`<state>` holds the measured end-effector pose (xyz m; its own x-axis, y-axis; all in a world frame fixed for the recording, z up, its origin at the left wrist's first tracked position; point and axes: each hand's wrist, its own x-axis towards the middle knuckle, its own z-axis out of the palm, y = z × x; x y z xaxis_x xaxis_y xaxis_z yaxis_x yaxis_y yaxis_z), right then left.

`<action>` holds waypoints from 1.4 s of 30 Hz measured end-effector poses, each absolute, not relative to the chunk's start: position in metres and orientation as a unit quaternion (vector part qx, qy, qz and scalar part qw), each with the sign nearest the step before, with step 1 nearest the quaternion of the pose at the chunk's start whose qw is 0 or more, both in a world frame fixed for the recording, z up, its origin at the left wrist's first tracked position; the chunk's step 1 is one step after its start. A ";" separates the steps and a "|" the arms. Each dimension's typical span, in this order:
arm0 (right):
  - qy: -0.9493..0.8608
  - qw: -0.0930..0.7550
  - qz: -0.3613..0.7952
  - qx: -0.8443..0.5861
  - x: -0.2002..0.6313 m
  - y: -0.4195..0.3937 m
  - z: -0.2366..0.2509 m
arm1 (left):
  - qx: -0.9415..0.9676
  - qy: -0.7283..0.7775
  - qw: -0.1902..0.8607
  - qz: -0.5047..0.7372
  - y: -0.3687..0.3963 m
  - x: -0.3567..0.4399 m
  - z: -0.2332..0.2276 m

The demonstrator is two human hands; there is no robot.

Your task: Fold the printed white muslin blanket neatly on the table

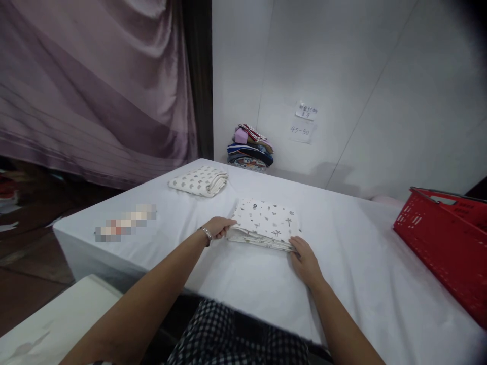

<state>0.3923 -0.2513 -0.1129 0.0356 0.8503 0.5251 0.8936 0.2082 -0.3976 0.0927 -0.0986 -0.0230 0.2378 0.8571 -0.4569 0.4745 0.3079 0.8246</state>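
Where both hands touch: folded (printed) white cloth (pixel 265 223)

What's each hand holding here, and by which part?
Both are on the folded printed cloth lying on the white table: left hand at its left edge, right hand at its near right corner. A closed grip cannot be told.

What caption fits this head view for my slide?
Both hands, left hand and right hand, grip a folded printed cloth on the white table.

place: textile folding workroom | cues: cloth-covered table (pixel 342 284), red basket (pixel 445 253), fabric stack (pixel 250 148), wall notes (pixel 303 121)
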 end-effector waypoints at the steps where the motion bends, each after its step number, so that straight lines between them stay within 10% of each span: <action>1: -0.694 0.352 -0.030 -0.627 0.392 -0.251 -0.113 | 0.570 0.592 0.542 0.175 -0.101 0.091 -0.023; 23: -0.693 0.356 -0.020 -0.627 0.392 -0.250 -0.111 | 0.713 0.635 0.278 0.105 -0.107 0.093 -0.035; 42: -0.690 0.372 -0.010 -0.621 0.393 -0.250 -0.111 | 0.543 0.565 0.589 0.200 -0.099 0.097 -0.021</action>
<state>0.3926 -0.2501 -0.1107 0.0469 0.8489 0.5265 0.8644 0.2297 -0.4473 0.0965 -0.0993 -0.0210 0.2820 0.8485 -0.4477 0.3777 0.3308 0.8648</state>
